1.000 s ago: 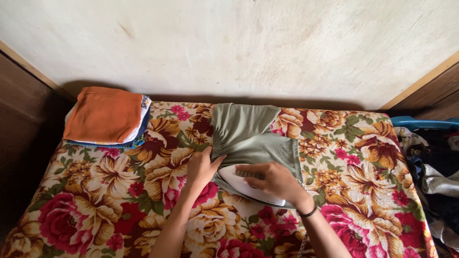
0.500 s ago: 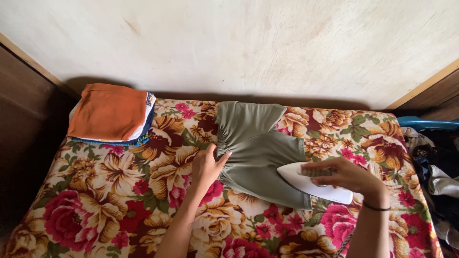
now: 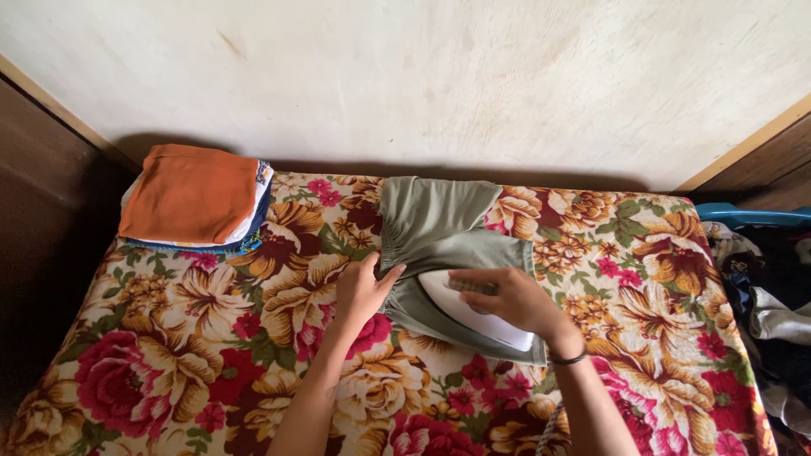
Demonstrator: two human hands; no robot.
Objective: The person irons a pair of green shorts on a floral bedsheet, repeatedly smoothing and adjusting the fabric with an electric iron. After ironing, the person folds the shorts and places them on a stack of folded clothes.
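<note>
A pair of olive-green shorts (image 3: 439,226) lies flat on a floral cloth (image 3: 211,338) that covers the work surface. My right hand (image 3: 507,300) grips the handle of a white clothes iron (image 3: 473,317), which rests on the lower leg of the shorts. My left hand (image 3: 361,291) presses down on the left edge of the shorts by the elastic waistband, fingers together. A dark band circles my right wrist.
A stack of folded clothes (image 3: 196,196) with an orange piece on top sits at the back left corner. A blue basket (image 3: 748,215) with crumpled garments stands at the right. A pale wall runs behind the surface. The iron's cord hangs near the front edge.
The iron slid right across the shorts toward their hem, then came back left to the middle of the leg. My left hand stayed at the waistband edge.
</note>
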